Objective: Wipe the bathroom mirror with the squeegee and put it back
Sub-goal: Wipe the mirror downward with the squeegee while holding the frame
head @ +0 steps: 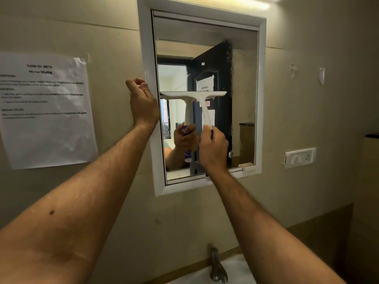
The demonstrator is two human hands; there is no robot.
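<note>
The bathroom mirror point(242, 83) hangs in a white frame on the beige wall. A white squeegee point(203, 99) with a blue handle is pressed flat against the glass at mid-height, its blade level. My right hand point(213, 150) is shut around the handle below the blade. My left hand point(142, 103) rests against the left side of the white frame, fingers curled, holding nothing. The glass reflects the squeegee, the gripping hand and a dark door.
A printed task sheet point(45, 109) is taped to the wall left of the mirror. A white switch and socket plate point(300, 157) sits to the right. A metal tap point(217, 265) and the white basin point(240, 269) lie below.
</note>
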